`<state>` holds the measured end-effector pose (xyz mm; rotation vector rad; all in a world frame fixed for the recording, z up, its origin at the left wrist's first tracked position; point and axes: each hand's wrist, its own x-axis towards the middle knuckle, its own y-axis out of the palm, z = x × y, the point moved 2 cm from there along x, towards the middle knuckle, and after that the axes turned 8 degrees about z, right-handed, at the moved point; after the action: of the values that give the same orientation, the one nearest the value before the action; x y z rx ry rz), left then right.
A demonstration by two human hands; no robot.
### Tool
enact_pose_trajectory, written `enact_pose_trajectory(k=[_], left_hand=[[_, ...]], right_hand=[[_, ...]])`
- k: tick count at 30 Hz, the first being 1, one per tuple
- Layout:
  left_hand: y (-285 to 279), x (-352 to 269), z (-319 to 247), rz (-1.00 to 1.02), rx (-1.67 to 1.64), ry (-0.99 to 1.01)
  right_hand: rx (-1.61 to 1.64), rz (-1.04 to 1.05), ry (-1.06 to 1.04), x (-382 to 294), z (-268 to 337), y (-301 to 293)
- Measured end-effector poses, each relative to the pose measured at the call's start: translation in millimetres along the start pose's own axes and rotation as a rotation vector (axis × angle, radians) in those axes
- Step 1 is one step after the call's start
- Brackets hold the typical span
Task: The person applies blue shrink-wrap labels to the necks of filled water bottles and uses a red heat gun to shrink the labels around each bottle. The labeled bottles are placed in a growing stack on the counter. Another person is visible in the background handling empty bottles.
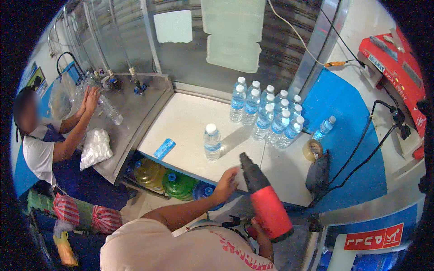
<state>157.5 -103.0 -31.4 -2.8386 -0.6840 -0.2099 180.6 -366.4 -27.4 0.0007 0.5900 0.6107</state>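
My right hand [260,233] grips a red and black heat gun [268,203], or a similar hand-held blower, its black nozzle pointing up and left. Beside the nozzle, at the table's front edge, is my left hand [228,184] with its fingers bent; whether it holds something small cannot be made out. One capped water bottle [212,144] with a blue label stands upright on the white table [190,115], beyond my left hand. Several similar capped bottles [268,117] stand grouped at the back right. A blue strip or packet [164,148] lies flat to the left.
At the left, a co-worker [37,145] handles empty bottles [110,110] over a metal counter [135,105] holding a bag of white caps [96,147]. Right are a tape roll [312,150], a small bottle [324,128] and black cables [356,157]. Large jugs [179,184] stand below the table.
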Motion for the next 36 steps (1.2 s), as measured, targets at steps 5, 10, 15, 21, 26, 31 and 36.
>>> enact_pose_trajectory(k=[5,10,15,21,26,31,36], left_hand=[[-71,-83,-4,-0.235,0.059,-0.067],[-122,-76,-35,-0.481,0.35,-0.133],[-151,-12,-100,-0.551,0.375,-0.017],[-154,51,-168,-0.368,0.602,0.005],[-152,72,-161,-0.321,0.759,0.0],[-155,79,-158,-0.259,0.726,0.012],[-172,85,-159,0.157,0.449,0.108]], right_hand=[[-0.078,0.141,-0.014,8,7,31],[-0.17,0.268,-0.048,18,16,61],[-0.244,0.349,-0.096,21,27,85],[-0.14,0.446,-0.148,20,35,101],[-0.709,0.332,-0.212,14,59,103],[-0.527,0.332,-0.156,15,46,90],[-0.313,0.277,-0.116,15,23,64]])
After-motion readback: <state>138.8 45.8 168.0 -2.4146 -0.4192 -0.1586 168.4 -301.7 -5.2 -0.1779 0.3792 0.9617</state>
